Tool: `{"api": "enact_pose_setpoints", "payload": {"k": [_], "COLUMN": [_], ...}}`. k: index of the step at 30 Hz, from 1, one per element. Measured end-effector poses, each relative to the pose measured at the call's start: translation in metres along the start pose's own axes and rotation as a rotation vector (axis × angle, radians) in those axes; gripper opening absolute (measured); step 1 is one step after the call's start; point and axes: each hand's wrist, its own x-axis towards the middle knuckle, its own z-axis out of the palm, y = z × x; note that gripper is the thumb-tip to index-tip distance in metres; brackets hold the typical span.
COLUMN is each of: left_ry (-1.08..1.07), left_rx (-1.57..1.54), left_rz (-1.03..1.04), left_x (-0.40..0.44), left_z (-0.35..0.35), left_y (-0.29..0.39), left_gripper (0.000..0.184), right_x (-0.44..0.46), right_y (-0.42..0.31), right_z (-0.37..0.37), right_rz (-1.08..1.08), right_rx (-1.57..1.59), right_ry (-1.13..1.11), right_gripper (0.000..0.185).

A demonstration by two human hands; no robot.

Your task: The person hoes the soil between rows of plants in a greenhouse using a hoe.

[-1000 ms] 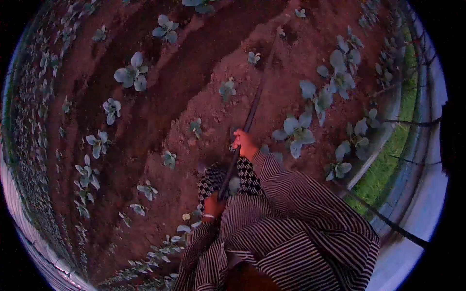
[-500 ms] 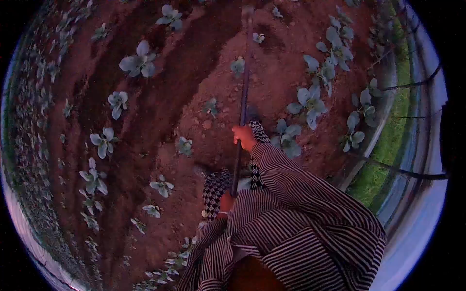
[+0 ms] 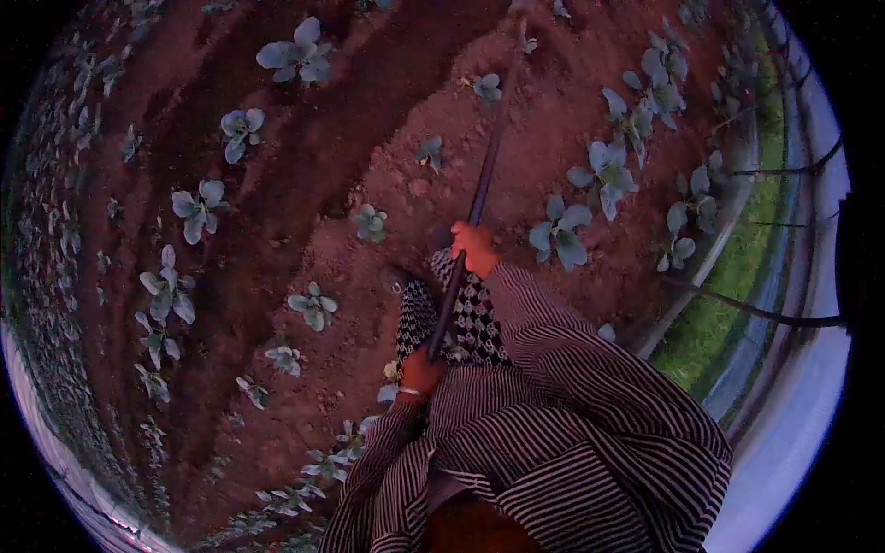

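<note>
The left hand (image 3: 422,373) and right hand (image 3: 473,247) curl closed around a long, thin, dark pole (image 3: 487,175) slanting over reddish-brown soil (image 3: 567,115); likely stiff, it suits a well-spaced two-handed hold.

The person's bare right hand (image 3: 473,247) was curled closed, well ahead of the waist, its arm in a dark-and-pale striped fabric sleeve (image 3: 562,323) reaching forward from the right. The bare left hand (image 3: 423,372), also closed in a fist-like grip, sat lower and nearer the body, a thin pale band (image 3: 412,393) at its wrist, its arm in a matching striped sleeve (image 3: 380,452) held close.
</note>
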Motion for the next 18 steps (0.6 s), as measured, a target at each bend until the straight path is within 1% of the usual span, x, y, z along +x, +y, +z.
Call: {"api": "enact_pose_setpoints", "payload": {"k": [1,4,5,7,8,9,10,11,12,13,14,16,17,18], "left_ry": [0.000,-0.070,0.022,-0.125,-0.202,-0.212,-0.242,-0.265,-0.291,-0.176,-0.064,-0.094,-0.110,-0.069], "left_rx": [-0.117,-0.127,-0.062,-0.046,-0.041,-0.054,-0.072,-0.086,-0.101,0.052,0.194,0.143,0.118,0.147], "left_rz": [0.058,-0.057,0.089,-0.137,-0.256,-0.266,-0.256,-0.244,-0.227,-0.192,-0.166,-0.245,-0.279,-0.259], "left_x": [0.007,0.046,0.068,0.080,0.086,0.086,0.077,0.063,0.048,0.030,0.008,-0.019,-0.027,-0.032], "left_z": [0.007,0.012,0.047,0.041,0.035,0.034,0.035,0.039,0.036,0.028,0.015,-0.018,-0.029,-0.029], "left_y": [-0.011,0.059,0.014,0.045,0.055,0.059,0.045,0.019,0.001,-0.003,0.007,0.030,0.034,0.024], "left_gripper": [0.029,0.029,0.028,0.028,0.029,0.031,0.031,0.032,0.032,0.032,0.032,0.033,0.033,0.034], "right_x": [-0.009,0.036,0.048,0.076,0.096,0.115,0.114,0.095,0.072,0.047,0.023,0.009,0.009,0.011], "right_y": [-0.018,-0.051,-0.057,-0.067,-0.045,-0.010,0.012,0.013,0.017,0.019,0.030,0.065,0.076,0.085], "right_z": [0.005,-0.014,-0.022,-0.032,-0.050,-0.078,-0.090,-0.077,-0.062,-0.044,-0.037,-0.042,-0.040,-0.038], "right_rz": [-0.012,-0.120,-0.107,-0.091,-0.138,-0.186,-0.239,-0.113,-0.046,0.021,0.044,0.055,0.101,0.146], "right_rx": [0.054,-0.079,-0.133,-0.252,-0.141,-0.029,0.083,0.001,0.017,0.037,0.146,0.045,0.101,0.157], "right_ry": [-0.100,-0.128,-0.096,-0.052,-0.128,-0.206,-0.281,-0.124,-0.078,-0.029,-0.089,-0.199,-0.137,-0.074], "right_gripper": [0.009,0.014,0.015,0.018,0.018,0.017,0.016,0.017,0.017,0.017,0.017,0.029,0.028,0.027]}}
